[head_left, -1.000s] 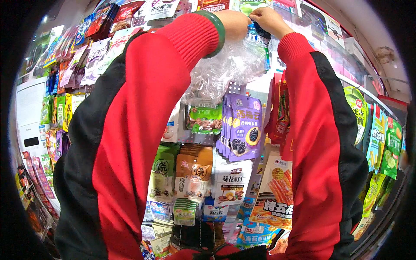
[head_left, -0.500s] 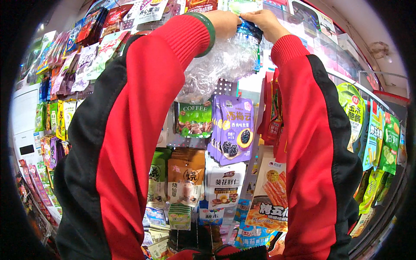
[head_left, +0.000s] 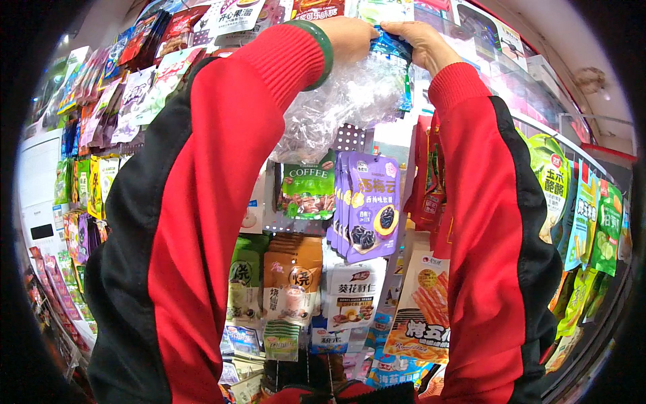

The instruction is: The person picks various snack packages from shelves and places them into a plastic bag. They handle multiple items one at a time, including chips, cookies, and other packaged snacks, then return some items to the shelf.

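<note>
Both my arms, in red and black sleeves, reach up to the top of a snack display wall. My left hand, with a green bangle at the wrist, and my right hand both grip the top edge of a blue snack packet at a high hook. A crumpled clear plastic bag hangs down from under my left hand. Right below hang purple dried-fruit packets and a green coffee packet.
Hanging snack packets cover the perforated wall: brown and green pouches lower down, an orange packet, green packets on a rack at the right, and mixed packets at the left.
Both hands stay at the top hook with the packet. The view has shifted slightly, and the hands sit a little higher and further right in it.
</note>
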Motion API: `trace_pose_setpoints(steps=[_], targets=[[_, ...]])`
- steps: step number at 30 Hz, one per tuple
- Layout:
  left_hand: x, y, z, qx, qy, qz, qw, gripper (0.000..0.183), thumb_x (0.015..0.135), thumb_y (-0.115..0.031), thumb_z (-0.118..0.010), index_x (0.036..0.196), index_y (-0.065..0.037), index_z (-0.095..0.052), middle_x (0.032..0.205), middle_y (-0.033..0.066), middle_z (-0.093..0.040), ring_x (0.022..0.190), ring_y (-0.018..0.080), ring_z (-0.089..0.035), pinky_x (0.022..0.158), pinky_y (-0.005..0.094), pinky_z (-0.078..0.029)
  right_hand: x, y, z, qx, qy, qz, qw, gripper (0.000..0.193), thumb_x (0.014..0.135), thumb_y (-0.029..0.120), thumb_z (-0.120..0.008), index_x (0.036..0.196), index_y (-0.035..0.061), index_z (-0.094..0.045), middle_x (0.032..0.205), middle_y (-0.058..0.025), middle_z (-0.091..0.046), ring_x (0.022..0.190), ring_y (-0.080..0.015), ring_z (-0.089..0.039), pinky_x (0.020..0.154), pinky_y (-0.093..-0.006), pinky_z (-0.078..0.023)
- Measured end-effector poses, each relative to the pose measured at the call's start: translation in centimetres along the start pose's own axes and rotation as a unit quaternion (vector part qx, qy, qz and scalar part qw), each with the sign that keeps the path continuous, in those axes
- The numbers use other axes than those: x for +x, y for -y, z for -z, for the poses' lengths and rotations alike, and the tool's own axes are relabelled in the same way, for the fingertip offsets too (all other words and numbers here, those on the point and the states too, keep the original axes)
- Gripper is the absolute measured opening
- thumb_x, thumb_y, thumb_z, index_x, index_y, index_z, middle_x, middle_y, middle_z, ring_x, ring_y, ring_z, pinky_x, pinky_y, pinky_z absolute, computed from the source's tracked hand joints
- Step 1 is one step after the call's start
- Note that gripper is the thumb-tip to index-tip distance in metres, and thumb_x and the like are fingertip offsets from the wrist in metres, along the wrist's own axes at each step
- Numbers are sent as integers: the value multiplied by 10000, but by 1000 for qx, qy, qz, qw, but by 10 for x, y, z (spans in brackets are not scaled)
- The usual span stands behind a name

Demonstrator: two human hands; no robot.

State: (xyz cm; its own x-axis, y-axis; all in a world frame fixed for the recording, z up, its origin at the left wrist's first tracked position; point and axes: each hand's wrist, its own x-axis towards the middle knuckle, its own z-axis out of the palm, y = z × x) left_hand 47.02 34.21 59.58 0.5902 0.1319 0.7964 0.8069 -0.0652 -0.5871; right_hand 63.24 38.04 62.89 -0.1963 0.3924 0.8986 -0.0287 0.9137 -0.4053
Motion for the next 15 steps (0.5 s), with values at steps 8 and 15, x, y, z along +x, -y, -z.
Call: trace_pose_setpoints(steps=[8, 15], targets=[[0, -1, -1, 9, 19, 1, 1000, 450, 816, -34, -491, 1257, -113, -524, 1087, 142, -627, 983, 276, -626, 837, 358, -500, -4, -1, -7, -60, -41, 31, 997, 299, 823, 124, -672, 1004, -100, -591, 849, -151, -652, 698, -187, -645, 612, -310, -538], [-2, -2, 3, -35, 20, 10, 999, 423, 811, -54, -467, 1224, -102, -545, 1072, 146, -627, 990, 291, -619, 842, 378, -494, -2, -1, -9, -54, -38, 41, 997, 295, 820, 120, -675, 960, -126, -590, 829, -156, -653, 669, -193, -644, 598, -305, -541]])
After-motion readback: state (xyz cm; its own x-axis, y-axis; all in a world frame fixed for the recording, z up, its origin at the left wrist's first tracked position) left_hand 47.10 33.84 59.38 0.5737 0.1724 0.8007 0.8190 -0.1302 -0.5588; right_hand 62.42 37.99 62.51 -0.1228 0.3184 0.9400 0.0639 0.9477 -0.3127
